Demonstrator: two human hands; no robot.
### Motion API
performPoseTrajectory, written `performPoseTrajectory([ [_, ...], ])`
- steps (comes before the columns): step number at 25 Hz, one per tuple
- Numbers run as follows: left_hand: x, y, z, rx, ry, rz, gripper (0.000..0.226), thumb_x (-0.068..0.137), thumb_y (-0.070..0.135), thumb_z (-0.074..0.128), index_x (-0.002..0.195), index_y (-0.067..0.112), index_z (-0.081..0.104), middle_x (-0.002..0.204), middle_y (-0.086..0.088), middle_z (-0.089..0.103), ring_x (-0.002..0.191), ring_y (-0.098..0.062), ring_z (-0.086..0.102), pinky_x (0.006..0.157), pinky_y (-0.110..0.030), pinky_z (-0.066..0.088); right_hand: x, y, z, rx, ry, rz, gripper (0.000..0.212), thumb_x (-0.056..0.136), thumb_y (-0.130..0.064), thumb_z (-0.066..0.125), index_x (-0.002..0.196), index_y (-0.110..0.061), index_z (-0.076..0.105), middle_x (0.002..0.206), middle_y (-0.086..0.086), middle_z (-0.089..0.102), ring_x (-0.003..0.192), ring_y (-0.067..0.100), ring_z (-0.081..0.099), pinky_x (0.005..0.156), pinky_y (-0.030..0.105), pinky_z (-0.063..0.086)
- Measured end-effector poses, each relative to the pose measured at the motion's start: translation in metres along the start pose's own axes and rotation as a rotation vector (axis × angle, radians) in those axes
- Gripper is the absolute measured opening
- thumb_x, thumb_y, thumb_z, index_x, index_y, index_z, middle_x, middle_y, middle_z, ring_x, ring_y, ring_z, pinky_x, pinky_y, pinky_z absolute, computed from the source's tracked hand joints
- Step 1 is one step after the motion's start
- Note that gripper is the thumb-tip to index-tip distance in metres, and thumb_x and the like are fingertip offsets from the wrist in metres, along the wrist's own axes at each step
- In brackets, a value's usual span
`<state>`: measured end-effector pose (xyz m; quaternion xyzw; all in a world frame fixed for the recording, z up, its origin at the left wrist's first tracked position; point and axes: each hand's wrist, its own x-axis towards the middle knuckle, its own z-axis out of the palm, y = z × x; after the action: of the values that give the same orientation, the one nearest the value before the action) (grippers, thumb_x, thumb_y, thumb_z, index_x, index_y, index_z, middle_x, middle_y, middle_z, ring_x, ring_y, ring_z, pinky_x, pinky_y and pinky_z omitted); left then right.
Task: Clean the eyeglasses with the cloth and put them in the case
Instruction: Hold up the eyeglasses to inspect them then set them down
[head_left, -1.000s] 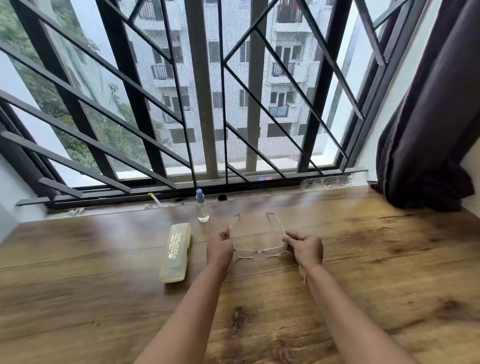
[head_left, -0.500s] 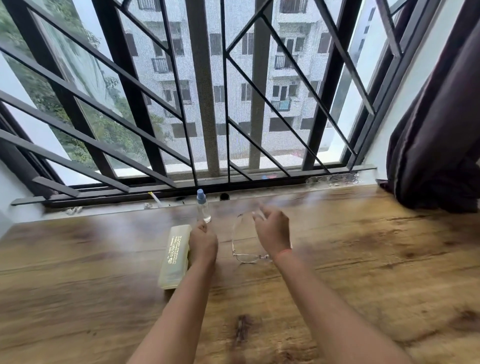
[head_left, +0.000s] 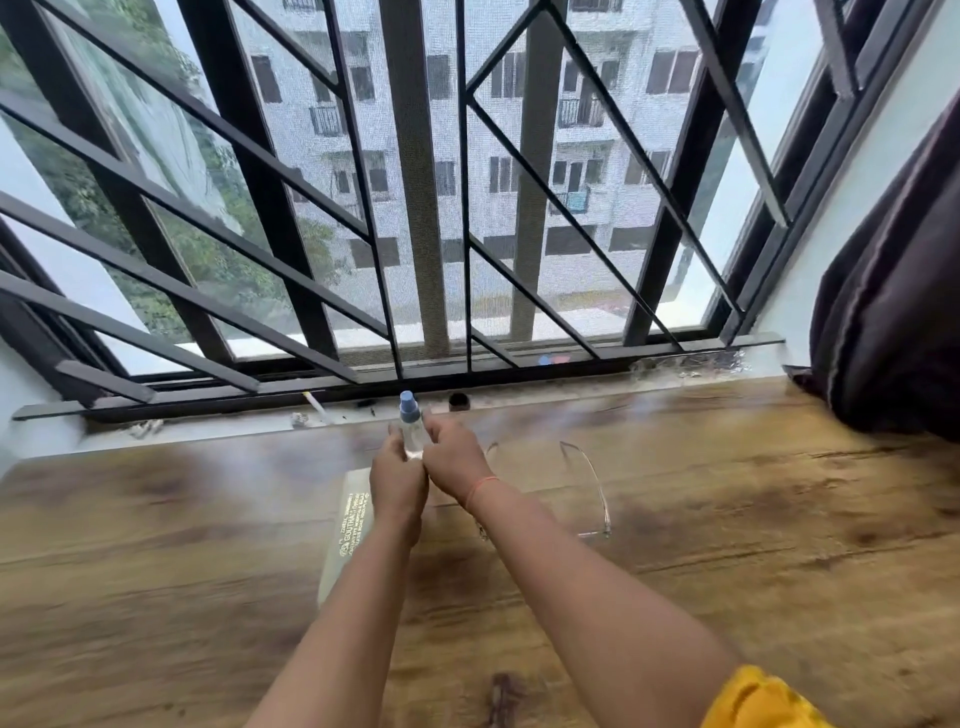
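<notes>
Both hands meet at a small clear bottle (head_left: 411, 434) with a blue cap (head_left: 409, 407), at the far edge of the wooden table (head_left: 727, 519), close to the window sill (head_left: 208, 428). The left hand (head_left: 397, 483) has its back to the camera, its fingers curled round the lower part of the bottle and gripping it. The right hand (head_left: 452, 460) comes in from the right, its fingers bent toward the bottle's neck just under the cap. Motion blur hides whether they pinch it or only touch it. A thin red thread (head_left: 480, 488) circles the right wrist, and a yellow sleeve (head_left: 763, 701) shows at the near right corner.

The glasses (head_left: 592, 483) lie on the table just right of the hands, held by neither. Their thin arms are unfolded and point far, toward the window. The right forearm covers part of the frame. The pale case (head_left: 349, 525) lies on the table left of the glasses, its long side running near to far, with print on its lid. The left forearm crosses over it.

Behind the sill stands a dark metal grille (head_left: 291, 218). A dark curtain (head_left: 893, 291) hangs at the far right.
</notes>
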<state>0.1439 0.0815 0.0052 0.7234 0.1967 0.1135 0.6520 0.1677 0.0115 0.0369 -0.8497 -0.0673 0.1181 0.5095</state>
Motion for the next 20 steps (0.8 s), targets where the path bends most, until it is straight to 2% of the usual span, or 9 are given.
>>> performPoseTrajectory([
  [2,0.000,0.003,-0.001,0.001,-0.009,0.006,0.043,0.077,-0.005,0.049,0.110,0.019,0.062,0.102,-0.010,0.066,0.085,-0.018,0.058,0.066,-0.028,0.043,0.002,0.003,0.002,0.043,-0.003,0.000,0.027,0.086,-0.010,0.046,0.107,-0.009,0.063,0.106,0.015,0.067,0.098,0.028,0.059,0.084,0.035,0.045],
  [4,-0.005,0.011,0.000,-0.046,-0.026,0.018,0.041,0.078,-0.007,0.049,0.101,0.022,0.066,0.111,-0.011,0.065,0.091,-0.019,0.061,0.063,-0.024,0.041,-0.003,0.002,-0.001,0.056,0.013,-0.007,0.024,0.088,-0.017,0.048,0.104,-0.010,0.064,0.100,0.015,0.068,0.095,0.028,0.061,0.085,0.040,0.048],
  [7,-0.023,0.030,0.009,-0.112,-0.114,0.050,0.056,0.076,-0.013,0.046,0.102,0.035,0.061,0.097,0.009,0.067,0.083,-0.004,0.059,0.073,-0.024,0.045,-0.019,-0.005,-0.020,0.066,0.112,-0.051,0.024,0.087,-0.015,0.051,0.108,-0.010,0.062,0.099,0.014,0.069,0.093,0.028,0.062,0.083,0.043,0.050],
  [11,-0.064,0.049,0.043,-0.042,-0.294,0.133,0.076,0.069,-0.019,0.044,0.122,0.035,0.049,0.091,0.023,0.062,0.077,0.009,0.056,0.072,-0.015,0.044,-0.068,-0.002,-0.076,-0.058,0.335,-0.101,0.046,0.084,0.001,0.047,0.127,-0.015,0.055,0.104,0.013,0.069,0.081,0.019,0.060,0.060,0.020,0.040],
  [13,-0.093,0.058,0.067,0.015,-0.435,0.164,0.078,0.065,-0.013,0.042,0.133,0.024,0.046,0.089,0.013,0.060,0.075,0.001,0.051,0.069,-0.017,0.039,-0.101,0.012,-0.109,-0.095,0.450,-0.078,0.054,0.083,0.006,0.044,0.130,-0.020,0.052,0.101,0.014,0.070,0.078,0.021,0.061,0.060,0.024,0.040],
  [16,-0.127,0.055,0.101,0.214,-0.585,0.162,0.079,0.069,-0.008,0.041,0.140,0.026,0.033,0.090,-0.010,0.061,0.073,-0.009,0.044,0.062,-0.020,0.034,-0.139,0.044,-0.143,-0.071,0.580,0.002,0.050,0.086,0.008,0.044,0.129,-0.015,0.052,0.118,0.012,0.064,0.100,0.022,0.062,0.074,0.023,0.043],
  [17,-0.137,0.051,0.109,0.250,-0.628,0.154,0.079,0.070,-0.009,0.040,0.140,0.028,0.031,0.100,-0.011,0.063,0.078,-0.010,0.048,0.064,-0.018,0.035,-0.148,0.055,-0.150,-0.063,0.597,0.028,0.047,0.087,0.007,0.044,0.129,-0.013,0.052,0.123,0.009,0.061,0.104,0.017,0.059,0.078,0.021,0.040],
  [19,-0.153,0.041,0.124,0.223,-0.708,0.111,0.080,0.070,-0.012,0.036,0.142,0.022,0.028,0.125,-0.001,0.057,0.104,-0.006,0.050,0.083,-0.014,0.036,-0.161,0.075,-0.157,-0.034,0.591,0.074,0.045,0.087,0.006,0.046,0.128,-0.011,0.053,0.127,0.007,0.058,0.105,0.010,0.054,0.081,0.019,0.037],
  [20,-0.158,0.035,0.129,0.223,-0.722,0.089,0.080,0.070,-0.013,0.035,0.142,0.020,0.028,0.125,0.003,0.054,0.109,-0.005,0.048,0.088,-0.014,0.034,-0.165,0.087,-0.158,-0.014,0.581,0.085,0.044,0.087,0.006,0.046,0.128,-0.011,0.053,0.127,0.006,0.059,0.104,0.009,0.054,0.082,0.019,0.037],
])
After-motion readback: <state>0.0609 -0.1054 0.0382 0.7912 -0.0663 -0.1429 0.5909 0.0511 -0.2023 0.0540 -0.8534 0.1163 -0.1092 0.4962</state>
